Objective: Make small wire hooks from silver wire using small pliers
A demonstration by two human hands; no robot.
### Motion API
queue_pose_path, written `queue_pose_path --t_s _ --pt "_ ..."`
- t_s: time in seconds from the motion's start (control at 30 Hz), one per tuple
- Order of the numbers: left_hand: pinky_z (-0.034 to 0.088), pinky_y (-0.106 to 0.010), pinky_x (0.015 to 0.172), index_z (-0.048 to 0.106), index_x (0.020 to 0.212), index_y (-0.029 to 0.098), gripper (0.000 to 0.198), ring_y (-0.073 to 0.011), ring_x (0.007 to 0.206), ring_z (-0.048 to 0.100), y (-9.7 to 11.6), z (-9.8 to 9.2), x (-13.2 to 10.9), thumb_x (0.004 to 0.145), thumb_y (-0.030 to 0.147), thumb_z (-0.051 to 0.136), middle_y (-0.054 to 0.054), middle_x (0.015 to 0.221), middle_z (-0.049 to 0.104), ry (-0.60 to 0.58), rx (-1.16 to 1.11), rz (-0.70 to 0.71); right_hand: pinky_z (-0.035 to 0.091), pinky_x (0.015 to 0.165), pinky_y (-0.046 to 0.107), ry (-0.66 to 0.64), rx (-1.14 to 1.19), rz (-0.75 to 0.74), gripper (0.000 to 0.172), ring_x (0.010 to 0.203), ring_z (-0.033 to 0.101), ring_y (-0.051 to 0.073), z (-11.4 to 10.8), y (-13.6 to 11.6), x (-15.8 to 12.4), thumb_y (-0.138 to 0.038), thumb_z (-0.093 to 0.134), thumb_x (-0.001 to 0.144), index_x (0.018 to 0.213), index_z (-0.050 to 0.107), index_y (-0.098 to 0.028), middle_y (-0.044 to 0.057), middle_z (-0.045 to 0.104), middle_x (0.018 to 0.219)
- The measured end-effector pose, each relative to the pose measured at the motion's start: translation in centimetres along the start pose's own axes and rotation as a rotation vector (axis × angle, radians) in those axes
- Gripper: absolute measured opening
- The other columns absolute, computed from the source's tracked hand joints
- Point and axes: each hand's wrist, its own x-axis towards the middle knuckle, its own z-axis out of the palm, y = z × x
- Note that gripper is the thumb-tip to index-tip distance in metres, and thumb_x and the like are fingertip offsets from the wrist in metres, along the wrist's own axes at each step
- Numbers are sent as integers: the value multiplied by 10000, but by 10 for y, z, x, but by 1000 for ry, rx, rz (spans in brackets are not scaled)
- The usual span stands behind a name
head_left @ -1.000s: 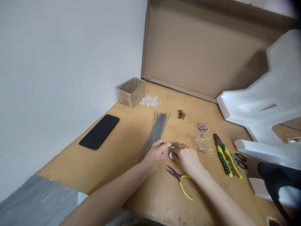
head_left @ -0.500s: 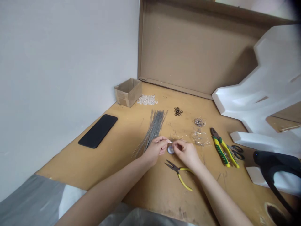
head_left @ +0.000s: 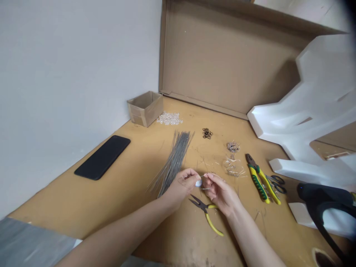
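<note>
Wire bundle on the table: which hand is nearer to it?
Left. The left hand is at the lower right of the wire bundle, partly covering it in view; the right hand is farther right, beyond the left hand.

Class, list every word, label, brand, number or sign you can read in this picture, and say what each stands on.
None: no text can be read anywhere.
Phone: dark face, no lettering visible.
Small cardboard box: no print can be made out.
Green-and-yellow pliers: any markings are too small to read.
White piece by the left hand: too small to tell.
</note>
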Motion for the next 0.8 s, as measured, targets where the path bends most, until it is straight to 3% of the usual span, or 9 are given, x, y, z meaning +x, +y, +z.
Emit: queue_pose_path --t_s 0.23,0.8 --pt "132 -191 403 457 613 158 212 -24 363 205 0 5 -3 662 302 605 107 386 299 8 -7 -29 162 343 146 8 124 52 144 418 319 13 2 0 -3 -233 694 685 751 653 -112 -46 453 559" --pt "222 -184 421 499 608 154 206 -34 379 282 -6 2 1 662 322 605 84 433 362 53 56 38 189 350 144 0 109 47 113 434 346 24 4 5 -2 -211 680 701 732 641 -109 -36 472 572"
